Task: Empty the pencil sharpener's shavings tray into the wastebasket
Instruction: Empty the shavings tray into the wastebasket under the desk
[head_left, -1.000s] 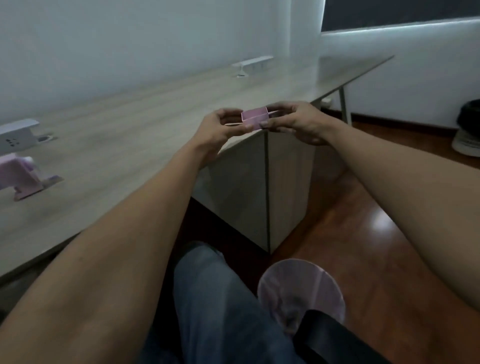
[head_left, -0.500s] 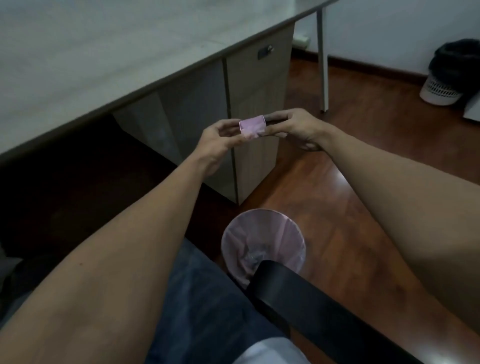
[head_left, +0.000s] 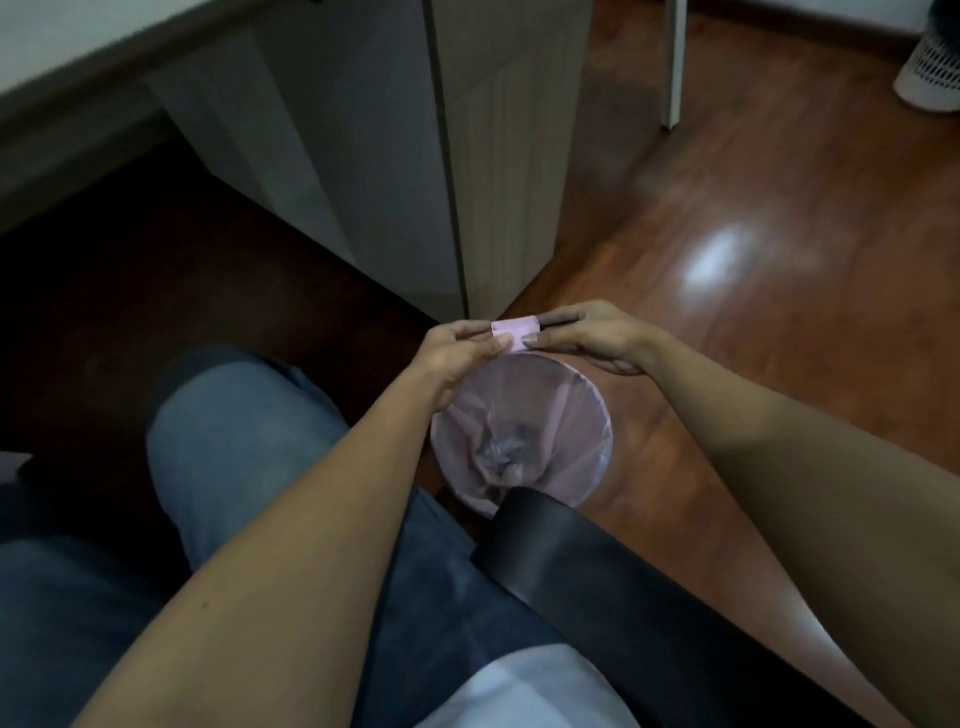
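Head view: shavings tray (head_left: 514, 333) sits at frame centre, pinched by its ends between left hand (head_left: 457, 353) and right hand (head_left: 597, 335), just above the far rim of the wastebasket (head_left: 582, 415). Each hand closes thumb and fingertips on a short end. Long axis runs left-right across the frame; which way the open face points I can't tell. Looks like light, thin, stiff plastic, likely slick, so end-wall grip seems right. Tipping risks spilling past the pink liner's rim.
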